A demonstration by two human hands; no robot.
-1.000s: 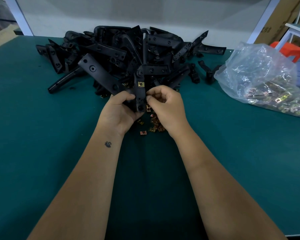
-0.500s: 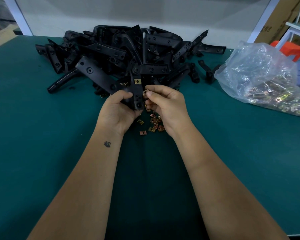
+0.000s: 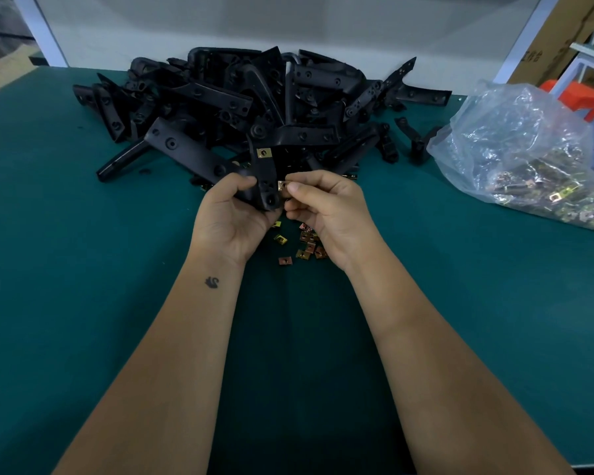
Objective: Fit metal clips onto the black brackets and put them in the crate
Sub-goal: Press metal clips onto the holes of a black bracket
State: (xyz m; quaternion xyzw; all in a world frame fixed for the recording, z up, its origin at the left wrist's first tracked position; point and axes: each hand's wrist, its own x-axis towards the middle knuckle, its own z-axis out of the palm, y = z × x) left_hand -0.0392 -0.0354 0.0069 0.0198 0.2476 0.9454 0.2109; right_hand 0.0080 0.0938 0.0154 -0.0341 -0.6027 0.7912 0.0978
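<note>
We are gripping the black bracket [image 3: 266,180] upright in our left hand [image 3: 232,214], above the worktop's middle, its long axis pointing away toward the far edge. Our right hand [image 3: 326,209] is pinching a metal clip [image 3: 282,185] against the bracket's right edge, where it likely slides on leftward.

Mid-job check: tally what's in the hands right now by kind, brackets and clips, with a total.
Black bracket, gripped by left hand: 1
Fitted clip on its upper end: 1
Second clip, pinched by right hand against the bracket's edge: 1
Total: 3
</note>
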